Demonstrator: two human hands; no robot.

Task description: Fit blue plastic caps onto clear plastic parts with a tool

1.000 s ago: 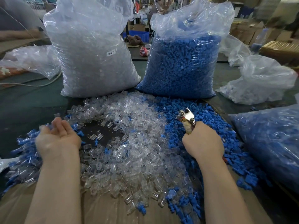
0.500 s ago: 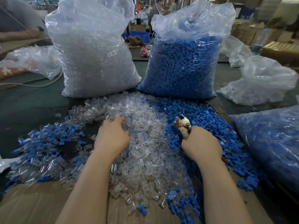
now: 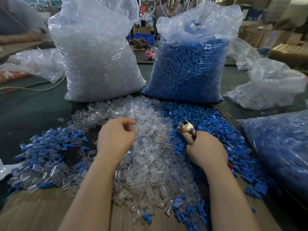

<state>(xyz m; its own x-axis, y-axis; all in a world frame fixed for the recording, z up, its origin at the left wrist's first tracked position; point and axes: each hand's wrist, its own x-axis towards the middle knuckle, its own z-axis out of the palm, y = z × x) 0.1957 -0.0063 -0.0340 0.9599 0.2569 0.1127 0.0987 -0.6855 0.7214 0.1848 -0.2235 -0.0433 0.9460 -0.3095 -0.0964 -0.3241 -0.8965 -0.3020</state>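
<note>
One white "SJ-017" label (image 3: 115,56) on the clear-parts bag (image 3: 98,64).

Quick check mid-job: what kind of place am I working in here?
Likely a factory assembly bench: a tall clear bag of transparent plastic parts, a tall bag of blue plastic caps, and stacked brown cardboard boxes behind.

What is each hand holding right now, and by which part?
The right hand grips the tool by its handles. The left hand has curled fingers at the clear parts; a hold cannot be told.
</note>
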